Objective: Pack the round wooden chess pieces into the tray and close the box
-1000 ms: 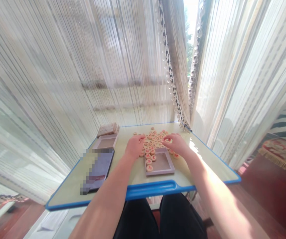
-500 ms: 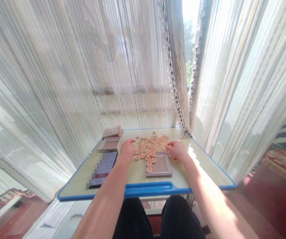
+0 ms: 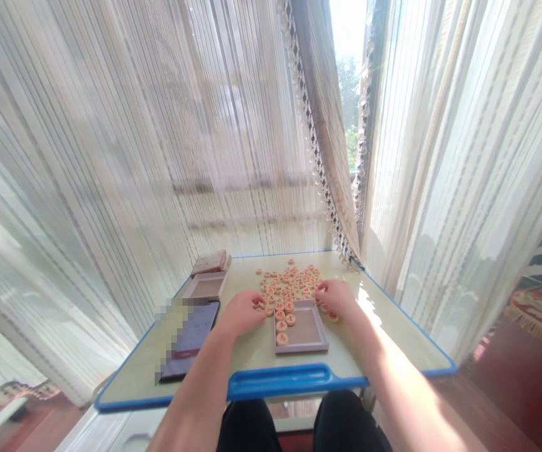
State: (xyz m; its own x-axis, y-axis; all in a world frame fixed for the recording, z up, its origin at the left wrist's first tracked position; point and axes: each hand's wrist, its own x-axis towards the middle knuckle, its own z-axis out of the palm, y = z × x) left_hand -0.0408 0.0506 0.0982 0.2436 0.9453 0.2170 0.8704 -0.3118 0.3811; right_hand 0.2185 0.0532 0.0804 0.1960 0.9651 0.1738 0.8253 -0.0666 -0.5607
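One pale-topped, blue-edged table [image 3: 252,358], set before striped string curtains [image 3: 233,125]. Xiangqi pieces [image 3: 294,279], round, pale wood, many with red characters: a loose spread across the table's middle, beyond the near tray and around its far edge. Near tray [image 3: 306,326]: shallow, open, pale-walled; several pieces grouped along its left side, the right part bare. Left hand [image 3: 247,307]: left of the near tray, at the near left margin of the spread; thumb and curled fingers parted, pieces showing between them; whether any is gripped cannot be told. Right hand [image 3: 339,295]: beyond the tray's far right corner, at the right margin of the spread; fingers bent, tips drawn close together; any piece between them cannot be made out. At the left: one tablet [image 3: 195,333], lying flat, partly pixelated; beyond it, a second open tray [image 3: 207,289]; farthest, a patterned box lid [image 3: 208,262].
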